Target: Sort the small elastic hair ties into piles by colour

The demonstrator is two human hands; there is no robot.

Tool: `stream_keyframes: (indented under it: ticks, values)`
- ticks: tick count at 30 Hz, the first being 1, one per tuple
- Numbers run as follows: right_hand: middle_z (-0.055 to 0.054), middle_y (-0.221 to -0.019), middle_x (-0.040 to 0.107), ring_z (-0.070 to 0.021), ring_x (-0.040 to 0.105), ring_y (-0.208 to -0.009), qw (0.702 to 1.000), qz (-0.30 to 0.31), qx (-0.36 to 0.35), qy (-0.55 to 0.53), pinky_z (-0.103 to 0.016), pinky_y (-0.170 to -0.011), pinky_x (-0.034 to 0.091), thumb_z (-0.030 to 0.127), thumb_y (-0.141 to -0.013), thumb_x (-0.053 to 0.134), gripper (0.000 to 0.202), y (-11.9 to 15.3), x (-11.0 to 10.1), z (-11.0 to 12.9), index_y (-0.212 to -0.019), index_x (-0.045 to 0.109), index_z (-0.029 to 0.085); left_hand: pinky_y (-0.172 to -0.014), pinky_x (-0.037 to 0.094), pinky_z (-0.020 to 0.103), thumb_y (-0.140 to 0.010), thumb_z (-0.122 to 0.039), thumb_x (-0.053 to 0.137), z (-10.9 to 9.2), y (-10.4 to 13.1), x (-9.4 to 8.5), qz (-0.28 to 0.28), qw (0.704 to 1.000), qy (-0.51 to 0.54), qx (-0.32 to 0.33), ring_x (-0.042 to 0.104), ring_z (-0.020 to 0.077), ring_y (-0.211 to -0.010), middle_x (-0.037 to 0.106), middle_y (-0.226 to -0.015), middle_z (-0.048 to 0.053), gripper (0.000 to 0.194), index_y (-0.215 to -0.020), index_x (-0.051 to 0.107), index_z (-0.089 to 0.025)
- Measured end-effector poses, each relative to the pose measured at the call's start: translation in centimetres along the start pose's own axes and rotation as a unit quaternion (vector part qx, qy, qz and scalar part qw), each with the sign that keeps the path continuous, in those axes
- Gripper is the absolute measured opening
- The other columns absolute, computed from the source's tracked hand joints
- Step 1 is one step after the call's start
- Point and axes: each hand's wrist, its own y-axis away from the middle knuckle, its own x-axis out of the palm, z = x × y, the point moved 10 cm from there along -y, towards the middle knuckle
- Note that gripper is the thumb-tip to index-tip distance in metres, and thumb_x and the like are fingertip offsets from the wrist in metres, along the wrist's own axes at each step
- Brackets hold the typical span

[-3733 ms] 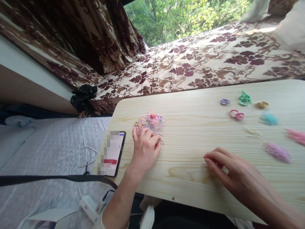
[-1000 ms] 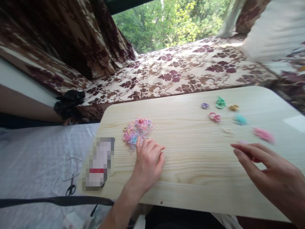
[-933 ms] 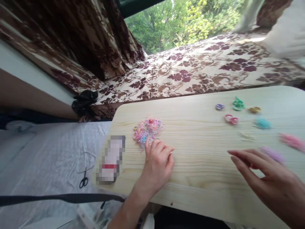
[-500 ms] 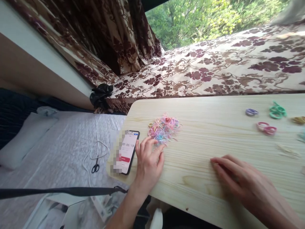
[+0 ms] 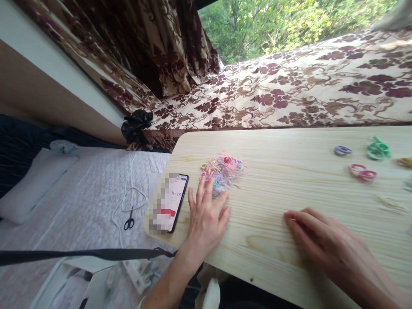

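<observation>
My left hand (image 5: 208,214) lies open on the table, fingers spread, with its fingertips at the near edge of a tangled pile (image 5: 225,167) of thin pink, yellow and blue strands and small rings that look like hair ties. Farther right, my right hand (image 5: 322,236) rests on the tabletop with thumb and index finger pressed together; whether anything tiny is between them I cannot make out. Beyond it lie a purple hair tie (image 5: 343,150), pink hair ties (image 5: 367,175) and green hair ties (image 5: 379,150) in separate groups.
A phone (image 5: 170,206) showing a timer lies at the left end of the wooden table (image 5: 264,154). Yellowish bands (image 5: 404,162) and pale strands (image 5: 391,203) are at the right. Scissors (image 5: 129,222) and a white cord sit on the bed (image 5: 93,184) beside the table.
My left hand has shifted slightly right and away from the phone, its fingers spreading more at the pile. My right hand has hardly moved.
</observation>
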Motion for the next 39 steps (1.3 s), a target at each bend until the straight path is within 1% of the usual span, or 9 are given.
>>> stream_keyframes:
  ticks: [8, 11, 15, 17, 21, 25, 30, 35, 39]
  values:
    - [-0.001, -0.092, 0.070, -0.0152, 0.066, -0.071, 1.000, -0.004, -0.001, 0.003, -0.028, -0.062, 0.048, 0.042, -0.096, 0.048, 0.025, 0.1, 0.0, -0.3, -0.097, 0.068, 0.026, -0.113, 0.021, 0.071, -0.093, -0.034, 0.058, -0.8, -1.3, 0.5, -0.006, 1.000, 0.003, 0.010, 0.023, 0.0389, -0.148, 0.042, -0.153, 0.018, 0.038, -0.129, 0.063, -0.022]
    - [-0.002, -0.092, 0.071, -0.0155, 0.067, -0.073, 1.000, -0.003, -0.006, -0.003, -0.028, -0.064, 0.050, 0.042, -0.096, 0.048, 0.026, 0.1, 0.0, -0.4, -0.096, 0.069, 0.026, -0.114, 0.020, 0.070, -0.092, -0.036, 0.060, -2.1, -1.1, 0.4, -0.004, 0.999, 0.029, 0.044, 0.025, 0.0378, -0.148, 0.045, -0.151, 0.015, 0.033, -0.122, 0.067, -0.026]
    - [-0.002, -0.087, 0.070, -0.0149, 0.066, -0.069, 1.000, -0.020, -0.002, -0.003, -0.028, -0.061, 0.049, 0.040, -0.096, 0.046, 0.027, -0.2, -0.5, 0.1, -0.092, 0.068, 0.026, -0.117, 0.018, 0.065, -0.092, -0.036, 0.059, -3.6, -0.5, 0.1, 0.010, 0.994, 0.066, 0.088, 0.025, 0.0347, -0.148, 0.045, -0.152, 0.013, 0.033, -0.123, 0.067, -0.026]
    - [-0.002, -0.084, 0.070, -0.0149, 0.066, -0.067, 1.000, -0.028, -0.002, -0.001, -0.027, -0.060, 0.048, 0.039, -0.097, 0.044, 0.029, -0.5, -0.9, 0.5, -0.089, 0.068, 0.025, -0.118, 0.017, 0.065, -0.093, -0.036, 0.057, -3.5, -0.2, -0.2, 0.008, 0.994, 0.065, 0.085, 0.025, 0.0342, -0.148, 0.046, -0.151, 0.013, 0.033, -0.123, 0.066, -0.024]
    - [-0.002, -0.082, 0.070, -0.0146, 0.065, -0.065, 0.999, -0.037, -0.014, 0.010, -0.027, -0.060, 0.047, 0.037, -0.099, 0.042, 0.030, -0.6, -1.3, 1.2, -0.089, 0.067, 0.024, -0.116, 0.019, 0.068, -0.094, -0.030, 0.055, -1.8, -0.1, -0.1, 0.017, 0.998, 0.035, 0.048, 0.028, 0.0348, -0.147, 0.050, -0.147, 0.012, 0.029, -0.120, 0.066, -0.025]
    - [-0.002, -0.083, 0.070, -0.0152, 0.065, -0.066, 0.999, -0.037, -0.013, 0.017, -0.028, -0.061, 0.047, 0.036, -0.099, 0.042, 0.029, -0.5, -1.3, 1.2, -0.089, 0.066, 0.024, -0.115, 0.021, 0.069, -0.094, -0.025, 0.054, -0.5, -0.4, -0.3, 0.001, 1.000, -0.004, 0.014, 0.029, 0.0366, -0.146, 0.051, -0.145, 0.016, 0.031, -0.122, 0.065, -0.020]
    - [-0.002, -0.083, 0.070, -0.0155, 0.065, -0.068, 0.999, -0.027, -0.007, 0.023, -0.028, -0.061, 0.047, 0.036, -0.099, 0.041, 0.030, -0.5, -1.1, 1.3, -0.089, 0.066, 0.024, -0.115, 0.020, 0.068, -0.094, -0.027, 0.054, -2.4, -0.7, 0.0, 0.008, 0.998, 0.014, 0.053, 0.029, 0.0360, -0.146, 0.051, -0.145, 0.014, 0.033, -0.125, 0.063, -0.021]
    - [-0.002, -0.083, 0.069, -0.0152, 0.065, -0.070, 0.999, -0.037, -0.017, 0.023, -0.027, -0.063, 0.047, 0.033, -0.100, 0.041, 0.029, -0.4, -1.2, 1.4, -0.090, 0.066, 0.023, -0.116, 0.020, 0.066, -0.094, -0.029, 0.055, -4.0, -0.2, -0.6, 0.014, 0.996, 0.044, 0.081, 0.031, 0.0351, -0.145, 0.053, -0.144, 0.012, 0.027, -0.117, 0.067, -0.022]
    - [-0.001, -0.084, 0.069, -0.0149, 0.065, -0.070, 0.998, -0.050, -0.025, 0.030, -0.027, -0.062, 0.047, 0.031, -0.100, 0.042, 0.026, -0.2, -1.3, 1.4, -0.092, 0.066, 0.022, -0.117, 0.020, 0.066, -0.094, -0.026, 0.055, -4.0, 0.0, -1.0, 0.003, 0.995, 0.050, 0.082, 0.035, 0.0346, -0.143, 0.059, -0.137, 0.011, 0.021, -0.109, 0.068, -0.021]
